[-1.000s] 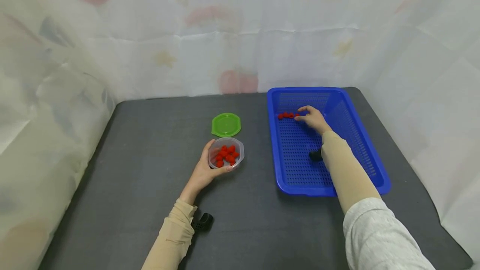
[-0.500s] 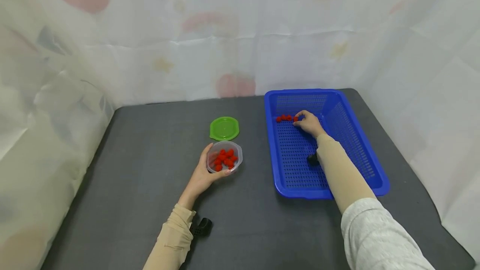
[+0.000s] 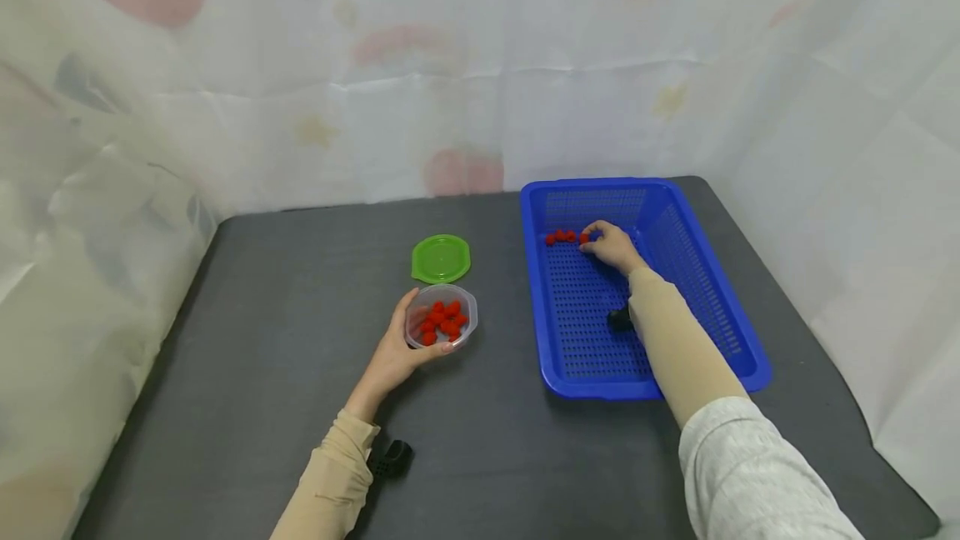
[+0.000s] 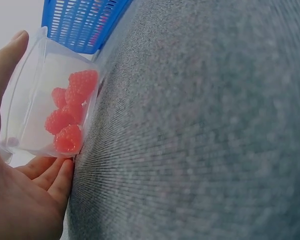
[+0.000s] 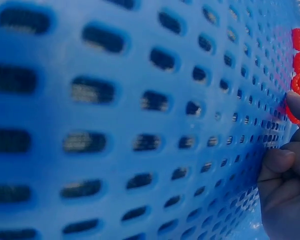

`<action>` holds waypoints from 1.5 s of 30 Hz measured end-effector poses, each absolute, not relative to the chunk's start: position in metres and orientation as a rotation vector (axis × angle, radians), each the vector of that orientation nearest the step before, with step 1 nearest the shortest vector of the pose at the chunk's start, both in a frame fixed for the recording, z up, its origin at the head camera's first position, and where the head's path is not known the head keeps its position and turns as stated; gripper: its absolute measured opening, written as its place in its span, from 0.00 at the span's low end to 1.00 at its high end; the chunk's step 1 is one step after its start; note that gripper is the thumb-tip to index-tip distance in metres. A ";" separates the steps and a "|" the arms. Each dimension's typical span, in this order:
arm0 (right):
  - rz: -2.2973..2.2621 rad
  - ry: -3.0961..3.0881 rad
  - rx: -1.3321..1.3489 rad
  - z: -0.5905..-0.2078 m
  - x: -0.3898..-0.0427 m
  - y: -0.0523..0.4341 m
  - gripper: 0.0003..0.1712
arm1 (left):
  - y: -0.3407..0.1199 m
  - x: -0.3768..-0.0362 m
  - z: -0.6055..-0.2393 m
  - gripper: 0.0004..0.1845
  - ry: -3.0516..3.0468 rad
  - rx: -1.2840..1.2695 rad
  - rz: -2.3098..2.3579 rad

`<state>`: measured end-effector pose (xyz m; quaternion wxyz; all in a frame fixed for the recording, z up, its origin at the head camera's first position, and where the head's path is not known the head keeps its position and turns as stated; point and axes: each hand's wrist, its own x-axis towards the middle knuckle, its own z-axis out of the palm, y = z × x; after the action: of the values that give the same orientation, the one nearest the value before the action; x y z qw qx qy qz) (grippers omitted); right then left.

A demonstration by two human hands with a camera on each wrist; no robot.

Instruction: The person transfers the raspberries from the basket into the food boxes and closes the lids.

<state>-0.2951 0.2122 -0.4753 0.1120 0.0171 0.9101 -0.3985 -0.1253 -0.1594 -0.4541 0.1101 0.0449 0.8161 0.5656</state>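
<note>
My left hand grips a clear plastic container on the table, its thumb along the near side. Several red raspberries lie inside it, seen through the wall in the left wrist view. Over the blue basket, my right hand reaches down and pinches a raspberry at the right end of a short row. In the right wrist view the thumb partly covers that raspberry. Three more raspberries sit just left of it on the basket floor.
The blue perforated basket stands at the right of the dark grey table. A green lid lies right behind the container. White patterned sheets hang around the back and sides.
My right hand's fingers have come down and closed on the raspberry at the right end of the row. The left hand stays on the container. The head view has shifted slightly.
</note>
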 end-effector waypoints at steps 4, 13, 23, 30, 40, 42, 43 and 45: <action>-1.162 2.692 0.044 -0.476 -0.296 0.210 0.21 | -0.160 -0.126 -0.453 0.54 2.406 0.130 1.658; -1.131 2.707 0.064 -0.476 -0.298 0.209 0.21 | -0.160 -0.128 -0.457 0.55 2.396 0.118 1.661; -1.125 2.674 0.044 -0.471 -0.303 0.217 0.23 | -0.158 -0.138 -0.467 0.54 2.396 0.143 1.673; -1.305 2.563 0.013 -0.453 -0.297 0.220 0.26 | -0.163 -0.140 -0.493 0.54 2.434 0.122 1.673; -1.493 2.513 -0.076 -0.416 -0.292 0.205 0.24 | -0.165 -0.135 -0.493 0.55 2.447 0.111 1.679; -1.517 2.505 -0.118 -0.407 -0.291 0.202 0.25 | -0.165 -0.135 -0.492 0.55 2.457 0.115 1.673; -1.533 2.494 -0.135 -0.403 -0.291 0.200 0.25 | -0.165 -0.135 -0.492 0.55 2.458 0.114 1.675; -1.553 2.471 -0.179 -0.393 -0.288 0.196 0.27 | -0.165 -0.134 -0.491 0.55 2.459 0.109 1.671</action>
<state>-0.2876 0.1957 -0.3933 0.1085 -0.0608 0.8401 -0.5280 -0.1345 -0.1651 -0.4909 0.0831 0.0366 0.8238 0.5596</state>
